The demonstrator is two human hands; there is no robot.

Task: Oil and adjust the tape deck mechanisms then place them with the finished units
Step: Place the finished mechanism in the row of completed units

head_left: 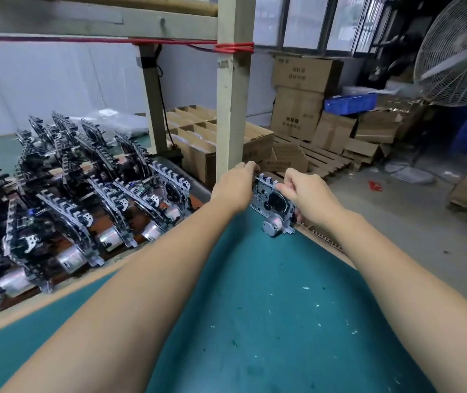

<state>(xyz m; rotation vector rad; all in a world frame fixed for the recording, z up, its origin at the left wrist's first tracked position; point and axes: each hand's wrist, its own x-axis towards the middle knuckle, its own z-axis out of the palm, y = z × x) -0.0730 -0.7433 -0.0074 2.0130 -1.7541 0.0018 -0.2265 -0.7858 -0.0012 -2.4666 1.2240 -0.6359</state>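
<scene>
Green bench mat (255, 307), far right edge: tape deck mechanism (272, 207) held upright, its motor resting on the mat. Left hand (233, 188) grips its left end; right hand (307, 195) pinches its top edge. Finished units (79, 194) stand in rows along the left edge.

A: What covers the surface (269, 307)?
B: A teal mat with pale flecks, reaching the right edge.
A: And on it?
B: Rows of tape deck mechanisms (79, 211) along the left side, standing on a brown board (65, 279). One mechanism (273, 207) stands at the far right corner.
</scene>
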